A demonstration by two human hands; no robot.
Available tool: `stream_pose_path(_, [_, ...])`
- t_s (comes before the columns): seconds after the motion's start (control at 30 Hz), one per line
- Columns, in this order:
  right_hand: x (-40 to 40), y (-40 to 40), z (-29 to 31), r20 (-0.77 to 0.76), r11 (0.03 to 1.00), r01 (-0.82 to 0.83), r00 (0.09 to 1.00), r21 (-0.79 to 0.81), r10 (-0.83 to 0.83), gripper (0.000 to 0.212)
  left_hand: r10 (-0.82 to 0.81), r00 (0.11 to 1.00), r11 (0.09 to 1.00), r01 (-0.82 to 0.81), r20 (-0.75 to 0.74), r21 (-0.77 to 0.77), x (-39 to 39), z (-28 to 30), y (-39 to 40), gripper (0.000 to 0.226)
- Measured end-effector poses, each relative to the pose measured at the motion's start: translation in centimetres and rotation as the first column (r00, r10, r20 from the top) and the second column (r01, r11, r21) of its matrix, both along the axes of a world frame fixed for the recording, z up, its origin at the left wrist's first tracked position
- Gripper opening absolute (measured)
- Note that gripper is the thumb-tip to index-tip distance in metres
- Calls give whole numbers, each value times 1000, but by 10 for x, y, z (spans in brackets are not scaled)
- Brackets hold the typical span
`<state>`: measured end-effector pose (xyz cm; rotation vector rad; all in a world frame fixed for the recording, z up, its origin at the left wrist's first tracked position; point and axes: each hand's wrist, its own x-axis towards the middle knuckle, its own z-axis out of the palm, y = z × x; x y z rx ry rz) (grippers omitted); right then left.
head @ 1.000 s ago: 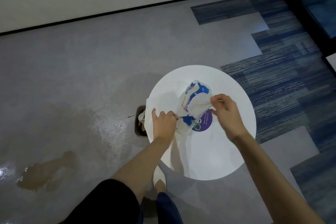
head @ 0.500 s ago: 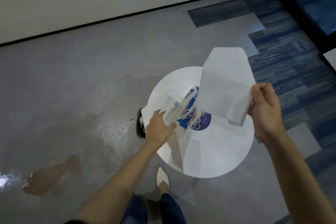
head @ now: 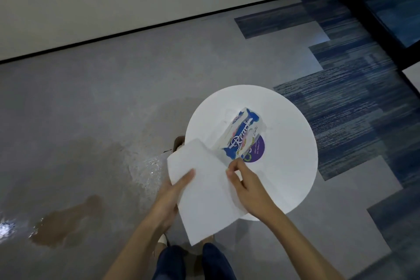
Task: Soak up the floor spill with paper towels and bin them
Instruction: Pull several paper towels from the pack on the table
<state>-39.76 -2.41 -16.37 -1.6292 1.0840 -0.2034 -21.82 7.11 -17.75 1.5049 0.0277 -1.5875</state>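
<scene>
Head view looks down past two bare forearms reaching forward over a grey floor [head: 113, 102]. Both hands hold one white paper towel [head: 204, 193], spread out flat and tilted, just in front of the near-left edge of a round white table [head: 293, 143]. The left hand [head: 169, 198] comes up from below at the sheet's left side, thumb lying on top of the paper and the other fingers hidden beneath it, so it grips the edge. The right hand [head: 247, 185] sits at the sheet's right side with its fingers curled down, pinching the paper near a fold. Behind the sheet, a blue-and-white pack of paper towels [head: 241, 136] lies on the tabletop, partly over a round purple sticker [head: 256, 150]. On the floor to the left, well apart from the hands, lies a brown spill [head: 66, 223], with a shiny wet patch [head: 147, 168] between it and the table. A dark bin [head: 178, 143] peeks out just beyond the table's left rim, mostly hidden. Blue carpet tiles [head: 354, 102] cover the floor to the right.
</scene>
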Motion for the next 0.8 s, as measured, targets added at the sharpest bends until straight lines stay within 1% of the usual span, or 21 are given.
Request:
stream_pose_path(0.07, [2,3,-13,-69,1000,-22,997,-1,21,19,23,994,999,-26,109,26,-2,-2,11,45])
stream_pose_path(0.1, [1,2,-20,-105,998,-13,994,-57,6,20,39,985,998,-48,167,47,-4,-2,14,38])
stream_pose_path(0.13, [0,-3,-26,-145,983,1,989,-183,-28,20,52,973,995,-70,224,74,-4,-3,16,30])
stream_pose_path(0.17, [-1,-13,-33,-171,935,7,983,-354,-72,20,64,961,990,-95,270,100,-5,-4,18,24])
stream_pose_path(0.2, [-2,-26,-39,-179,851,-2,978,-524,-108,20,79,951,986,-118,299,116,-6,-4,18,19])
stream_pose_path(0.23, [-3,-40,-44,-190,761,-36,975,-648,-116,21,94,945,983,-138,313,120,-6,-5,19,17])
stream_pose_path(0.27, [-2,-55,-48,-227,694,-93,968,-714,-103,21,104,941,982,-149,321,119,-5,-6,19,16])
stream_pose_path(0.3, [-2,-68,-54,-293,654,-168,952,-738,-85,18,103,940,981,-151,325,124,-5,-8,19,16])
stream_pose_path(0.37, [1,-88,-67,-453,599,-339,891,-725,-45,6,88,938,981,-139,334,132,-3,-10,20,16])
stream_pose_path(0.43, [6,-99,-83,-603,590,-492,798,-640,12,17,70,935,984,-123,348,132,-2,-13,21,17])
stream_pose_path(0.47, [8,-102,-89,-664,601,-555,746,-575,54,23,67,929,984,-122,363,129,-1,-15,21,18])
stream_pose_path(0.5, [10,-104,-95,-712,615,-599,697,-512,87,27,68,921,984,-124,383,125,-1,-17,23,19])
stream_pose_path(0.57, [14,-108,-107,-783,632,-658,609,-410,126,28,68,907,986,-125,415,111,0,-20,24,24])
stream_pose_path(0.63, [16,-106,-119,-831,604,-717,534,-348,155,28,53,905,988,-110,421,112,1,-24,25,28])
stream_pose_path(0.7, [14,-104,-134,-847,600,-743,495,-297,192,31,41,910,989,-97,414,115,2,-27,24,28])
stream_pose_path(0.73, [12,-102,-141,-846,603,-739,499,-302,187,31,38,913,989,-93,406,118,3,-29,23,27])
stream_pose_path(0.8, [10,-97,-152,-820,621,-692,556,-369,132,27,33,915,989,-89,402,120,4,-30,23,25])
